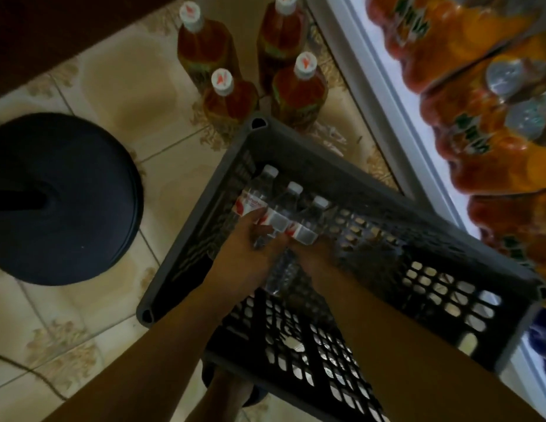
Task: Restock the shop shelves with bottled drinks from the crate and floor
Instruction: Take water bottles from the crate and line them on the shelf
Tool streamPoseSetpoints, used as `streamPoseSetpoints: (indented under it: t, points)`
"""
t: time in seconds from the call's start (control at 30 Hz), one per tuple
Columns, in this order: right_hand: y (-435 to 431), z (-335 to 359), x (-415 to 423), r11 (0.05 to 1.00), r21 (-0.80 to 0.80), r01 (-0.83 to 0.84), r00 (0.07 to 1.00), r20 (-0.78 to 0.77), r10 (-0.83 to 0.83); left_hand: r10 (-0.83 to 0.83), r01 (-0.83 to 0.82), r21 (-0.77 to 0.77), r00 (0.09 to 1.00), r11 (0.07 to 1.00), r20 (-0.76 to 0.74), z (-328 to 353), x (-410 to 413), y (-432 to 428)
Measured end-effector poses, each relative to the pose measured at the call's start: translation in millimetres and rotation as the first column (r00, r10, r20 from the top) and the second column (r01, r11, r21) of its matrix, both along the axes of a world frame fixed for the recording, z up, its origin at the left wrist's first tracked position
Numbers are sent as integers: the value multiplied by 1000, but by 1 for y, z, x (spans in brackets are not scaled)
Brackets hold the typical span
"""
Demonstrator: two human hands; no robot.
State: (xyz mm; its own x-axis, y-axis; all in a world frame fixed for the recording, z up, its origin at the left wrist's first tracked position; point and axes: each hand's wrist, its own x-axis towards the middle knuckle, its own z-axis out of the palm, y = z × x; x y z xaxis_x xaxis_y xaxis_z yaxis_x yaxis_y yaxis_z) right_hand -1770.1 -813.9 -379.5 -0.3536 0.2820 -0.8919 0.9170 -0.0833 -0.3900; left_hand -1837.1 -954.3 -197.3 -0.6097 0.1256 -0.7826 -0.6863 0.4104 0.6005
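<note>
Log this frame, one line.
stage: picking from crate | both hands: left hand, right hand on three water bottles | four tea bottles on floor

The crate [296,153] stands on the floor [119,95], just left of the shelves [466,95]. Three water bottles [284,205] lie side by side in its far left corner. Both hands, left [247,248] and right [311,254], reach into it and touch them, apparently gripping together. Four bottles [232,95] stand on the floor beyond the crate. A stool [61,202] sits well left.
</note>
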Motion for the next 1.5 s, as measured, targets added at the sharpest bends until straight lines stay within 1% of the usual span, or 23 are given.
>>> streamPoseSetpoints:
  t: [0.07,0.1,0.17,0.2,0.27,0.33,0.43,0.5,0.53,0.6,0.63,0.73,0.8,0.87,1.03,1.2,1.33,1.43,1.5]
  points:
    - [-15,57,-27,998,0,63,998,-14,-63,-10,10,12,1000,1000,-18,-12,4,-2]
    - [-18,63,-33,993,14,114,993,7,-114,-12,12,17,1000,1000,-22,-16,4,-2]
    - [-17,50,-32,990,20,138,988,61,-138,-17,17,24,1000,1000,-19,-25,3,-3]
    - [-16,44,-30,990,14,137,989,60,-138,-10,10,27,1000,1000,-12,-28,3,-4]
    - [-13,39,-28,981,-14,193,979,62,-192,-2,2,37,1000,999,-2,-28,3,-3]
    - [-5,42,-23,982,-7,189,980,60,-188,0,-1,42,999,999,37,-22,1,-1]
    - [8,79,-24,994,-18,111,993,50,-110,-29,26,35,998,999,63,-8,0,4]
    - [21,110,-28,992,-118,55,998,32,-51,-66,60,74,994,995,83,5,-1,10]
    - [26,127,-31,981,-192,41,999,12,-40,-85,76,104,993,992,82,14,-2,13]
    - [33,165,-37,935,-352,35,999,-25,-47,-108,96,139,991,986,77,37,-4,18]
    - [35,182,-39,913,-407,34,998,-38,-54,-101,87,152,992,985,82,48,-6,19]
    - [30,214,-42,888,-460,1,997,-68,-36,-66,52,140,993,989,102,78,-7,11]
    - [21,235,-47,877,-479,-28,997,-80,-12,-90,83,116,995,990,51,100,-8,5]
    - [16,259,-53,860,-509,-35,995,-102,-20,-83,81,107,996,991,11,121,-12,1]
    - [14,321,-68,797,-601,-50,976,-199,-88,-49,57,92,996,994,-79,174,-30,-2]
    - [26,383,-81,783,-621,-19,941,-276,-196,-52,76,106,977,992,-207,232,-40,7]
    - [42,440,-96,766,-642,34,883,-339,-323,-28,65,125,961,990,-276,279,-54,25]
    - [55,483,-108,769,-637,56,816,-415,-403,-57,112,133,931,985,-361,321,-68,44]
    - [65,512,-114,788,-614,40,768,-486,-417,-86,165,148,898,975,-432,349,-75,62]
